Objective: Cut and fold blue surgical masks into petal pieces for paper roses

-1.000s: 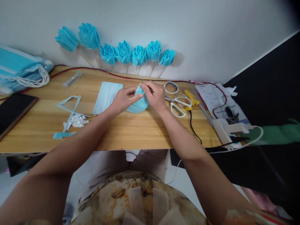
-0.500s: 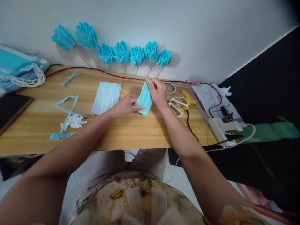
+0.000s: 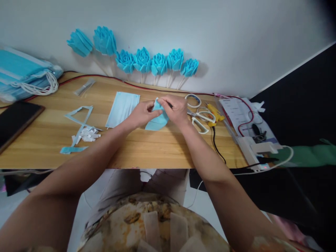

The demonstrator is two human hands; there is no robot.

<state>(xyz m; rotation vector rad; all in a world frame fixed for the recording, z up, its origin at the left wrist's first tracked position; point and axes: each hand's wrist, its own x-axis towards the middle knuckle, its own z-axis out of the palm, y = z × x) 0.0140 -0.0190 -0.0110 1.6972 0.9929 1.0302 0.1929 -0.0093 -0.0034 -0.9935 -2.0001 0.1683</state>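
Between my two hands is a light blue piece of face mask fabric (image 3: 157, 123), bunched at its upper end and hanging loose below. My left hand (image 3: 144, 114) pinches its upper left side, thumb laid across the front. Fingers curled, my right hand (image 3: 176, 109) grips the top from the right. A flat, pleated blue face mask (image 3: 123, 109) lies just left of my left hand. White-handled scissors (image 3: 201, 119) rest to the right of my right hand, partly overlapped by it, with a roll of tape (image 3: 193, 100) behind them.
Blue fabric flowers (image 3: 159, 64) on sticks lean along the wall. Stacked masks (image 3: 23, 75) and a dark phone-like slab (image 3: 19, 120) lie left, near cut strips and white scraps (image 3: 88, 134). A yellow glue gun (image 3: 214, 113) and power strip (image 3: 256, 154) sit right.
My hands have come closer together, and the fabric between them has gone from fairly flat to gathered at the top. The view has shifted slightly, moving the scene rightward.
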